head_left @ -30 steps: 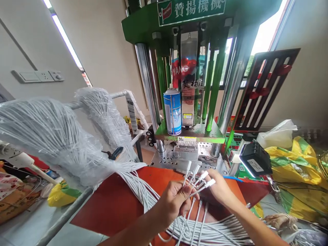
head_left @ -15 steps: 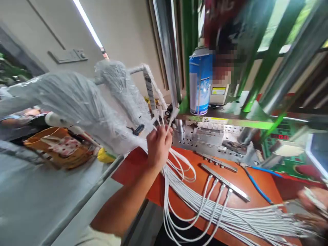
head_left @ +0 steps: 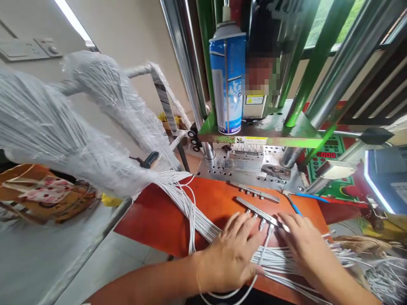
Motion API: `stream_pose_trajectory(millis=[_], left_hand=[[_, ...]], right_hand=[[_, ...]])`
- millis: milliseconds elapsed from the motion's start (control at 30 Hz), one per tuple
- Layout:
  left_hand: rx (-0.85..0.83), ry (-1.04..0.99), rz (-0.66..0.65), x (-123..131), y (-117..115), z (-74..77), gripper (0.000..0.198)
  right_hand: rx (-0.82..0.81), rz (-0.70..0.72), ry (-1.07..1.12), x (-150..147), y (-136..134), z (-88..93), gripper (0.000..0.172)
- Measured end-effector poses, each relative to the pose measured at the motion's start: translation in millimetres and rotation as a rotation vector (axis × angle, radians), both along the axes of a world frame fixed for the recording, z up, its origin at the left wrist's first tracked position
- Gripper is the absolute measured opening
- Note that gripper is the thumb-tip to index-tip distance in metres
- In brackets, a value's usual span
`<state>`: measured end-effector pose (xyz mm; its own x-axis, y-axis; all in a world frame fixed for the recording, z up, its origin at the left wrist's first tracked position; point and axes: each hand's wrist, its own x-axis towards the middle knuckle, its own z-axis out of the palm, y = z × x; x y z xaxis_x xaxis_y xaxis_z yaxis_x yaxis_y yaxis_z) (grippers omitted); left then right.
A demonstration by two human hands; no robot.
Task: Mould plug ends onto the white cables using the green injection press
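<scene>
A slim metal bar [head_left: 259, 213] with several white cable connectors [head_left: 262, 223] plugged along its near side lies on the orange-brown board. My right hand [head_left: 303, 241] grips the bar's right end between thumb and fingers. Just left of it, my left hand [head_left: 230, 250] reaches over the white cables with its fingers stretched out, fingertips beside the connectors. Part of the cables under the left palm is hidden. A second metal bar [head_left: 254, 192] rests behind the first. Long white cables [head_left: 203, 222] run in a bundle across the board beneath both hands.
A press with green and chrome columns stands behind; a blue spray can [head_left: 227, 84] is on its plate [head_left: 263, 137]. Blue-handled pliers [head_left: 294, 199] lie on the right. Plastic-wrapped cable bundles [head_left: 117, 97] hang on a rack at left. A control panel [head_left: 329, 156] is beyond.
My left hand has left the cables by the rack and come right to the connectors. My right hand has moved in from the right edge onto the bar. The view has shifted.
</scene>
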<state>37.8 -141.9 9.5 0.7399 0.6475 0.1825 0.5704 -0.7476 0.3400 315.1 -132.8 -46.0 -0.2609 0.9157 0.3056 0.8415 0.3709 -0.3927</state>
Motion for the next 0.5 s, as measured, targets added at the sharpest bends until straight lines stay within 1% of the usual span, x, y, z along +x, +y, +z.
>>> stream_pose_trajectory(millis=[67,133,233,300,333,367,400,467,500], left_hand=[[0.086,0.068,0.026,9.4,-9.2,-8.4,0.074],[0.165,0.082,0.044,12.9,-11.7,-21.9,0.073],[0.401,-0.009,0.033,13.8,-15.1,-45.5,0.066],[0.567,-0.122,0.032,14.5,-14.5,-53.4,0.054],[0.603,-0.154,0.036,15.1,-10.6,-52.3,0.047],[0.597,-0.155,0.034,15.8,-3.2,-47.5,0.038],[0.564,-0.136,0.027,16.4,8.4,-39.3,0.030],[0.473,-0.081,-0.001,17.8,43.2,-16.7,0.021],[0.447,-0.080,-0.001,18.5,65.1,-4.9,0.022]], right_hand=[[-0.049,-0.008,0.003,-15.6,3.9,-7.7,0.031],[-0.091,-0.002,0.102,-23.8,9.7,-10.3,0.031],[-0.150,-0.010,0.292,-18.2,22.4,-2.0,0.031],[-0.163,-0.028,0.366,-10.5,39.3,9.9,0.032],[-0.143,-0.026,0.389,-8.0,51.9,16.7,0.033],[-0.095,-0.022,0.403,-7.3,67.5,23.6,0.034],[-0.029,-0.020,0.408,-8.5,86.2,30.2,0.035],[0.115,-0.038,0.406,-16.8,130.8,42.2,0.039],[0.158,-0.053,0.407,-23.1,155.1,47.3,0.041]])
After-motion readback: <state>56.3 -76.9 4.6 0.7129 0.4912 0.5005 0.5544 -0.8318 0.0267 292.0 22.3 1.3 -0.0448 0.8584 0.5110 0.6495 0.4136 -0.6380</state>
